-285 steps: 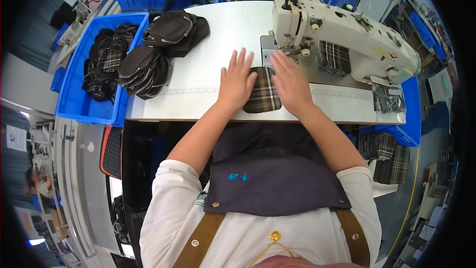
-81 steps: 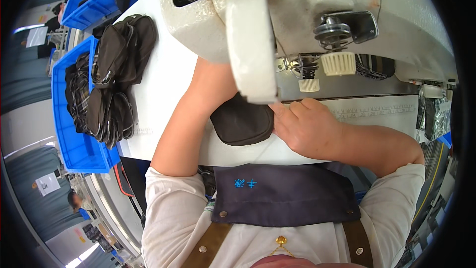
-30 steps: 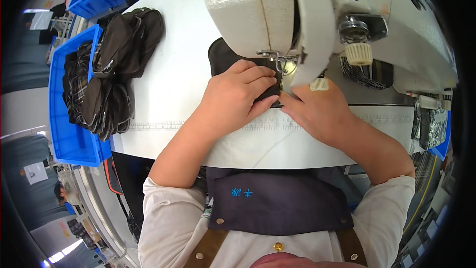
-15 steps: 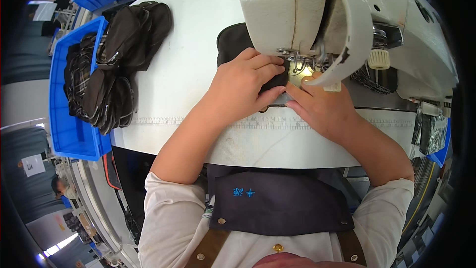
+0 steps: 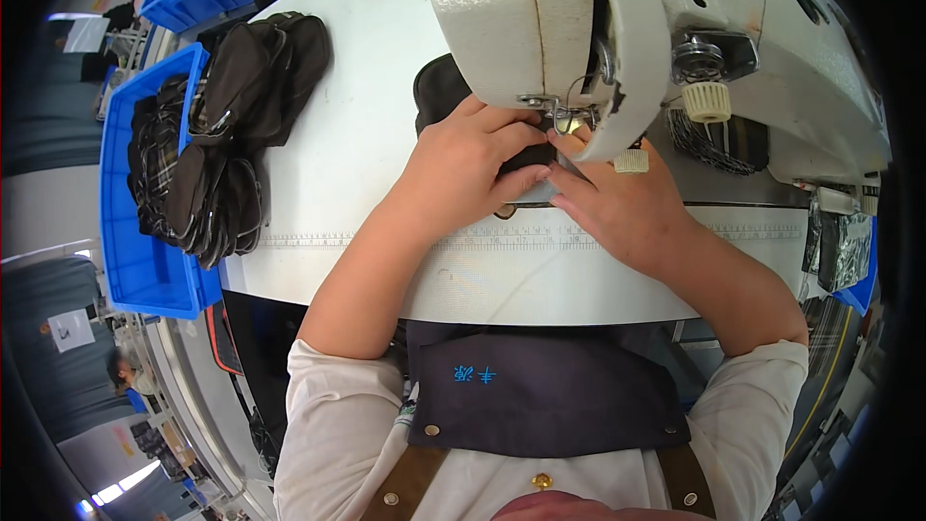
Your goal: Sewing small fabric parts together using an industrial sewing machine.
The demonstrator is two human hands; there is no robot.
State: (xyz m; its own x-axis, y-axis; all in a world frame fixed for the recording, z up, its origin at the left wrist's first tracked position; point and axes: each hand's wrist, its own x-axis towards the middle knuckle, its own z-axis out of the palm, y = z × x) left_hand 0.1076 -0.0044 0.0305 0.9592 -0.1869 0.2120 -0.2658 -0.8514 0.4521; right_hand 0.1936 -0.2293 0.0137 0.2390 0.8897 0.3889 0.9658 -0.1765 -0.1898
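Note:
A dark brown fabric piece (image 5: 441, 90) with a rounded corner lies flat under the head of the white sewing machine (image 5: 497, 24). My left hand (image 5: 470, 159) rests over its near part, fingers bent and thumb drawn in, gripping the edge close to the needle area (image 5: 567, 119). From the other side, my right hand (image 5: 622, 195) reaches in beneath the machine's curved guard (image 5: 627, 68). Its thumb and forefinger come together beside the left thumb. Part of the right fingers is hidden behind the guard, and what they pinch is unclear.
At the left edge stands a blue bin (image 5: 154, 280), with stacked dark pouch-like pieces (image 5: 256, 77) in it and spilling onto the white table (image 5: 357, 135). A printed ruler strip (image 5: 511, 238) runs along the tabletop. Plastic-wrapped dark packs (image 5: 839, 251) sit at the right.
The view has shifted, so the machine appears farther left and the bin slightly lower. Both hands stay at the needle area, the right one now more covered by the guard.

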